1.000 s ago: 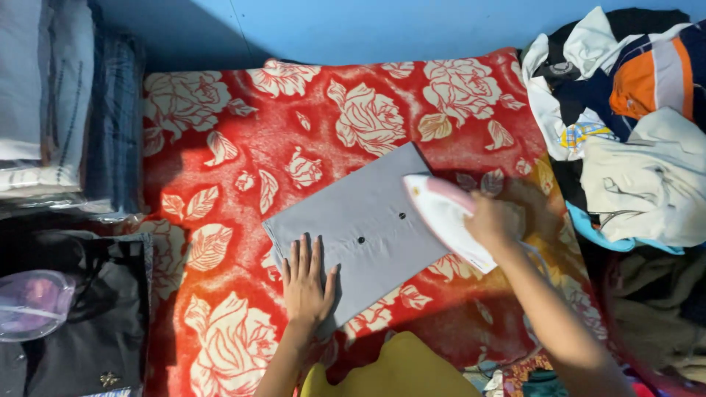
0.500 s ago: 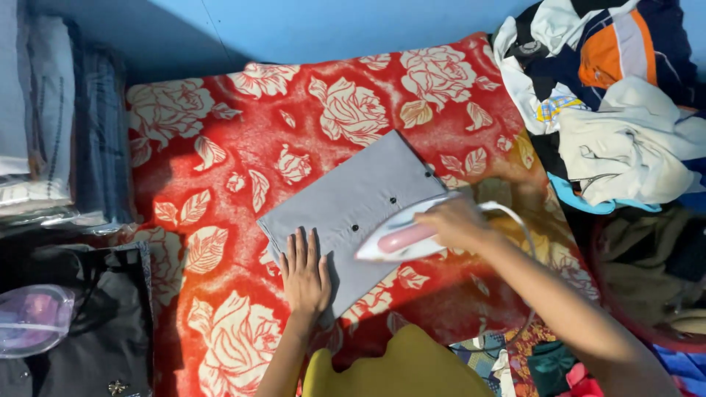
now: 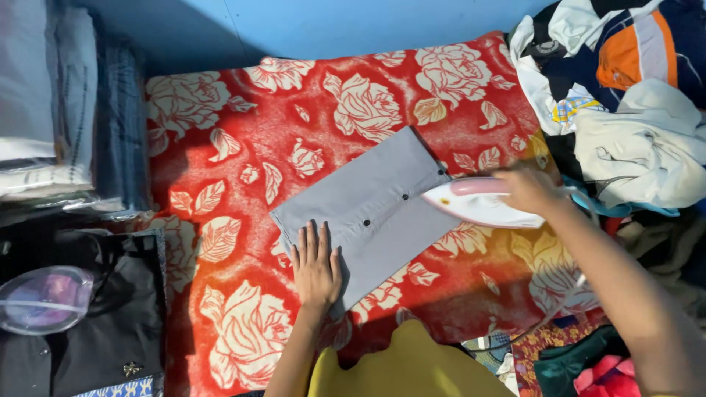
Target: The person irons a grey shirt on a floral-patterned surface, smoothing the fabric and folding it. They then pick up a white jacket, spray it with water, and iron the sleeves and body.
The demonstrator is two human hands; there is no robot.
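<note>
Now iron (image 3: 482, 204) shifted right, right hand (image 3: 531, 190) fingers gripping it, left hand (image 3: 317, 263) flat on grey shirt (image 3: 371, 209)

Folded shirt (image 3: 368, 209) on blanket (image 3: 243, 147), iron (image 3: 478, 202) at its right edge, clothes pile (image 3: 625, 110) further right

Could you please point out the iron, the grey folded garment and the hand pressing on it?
iron (image 3: 478, 206): head view, on its white side.
grey folded garment (image 3: 368, 198): head view, on its flat middle.
left hand (image 3: 316, 268): head view, on the back of the hand.
</note>
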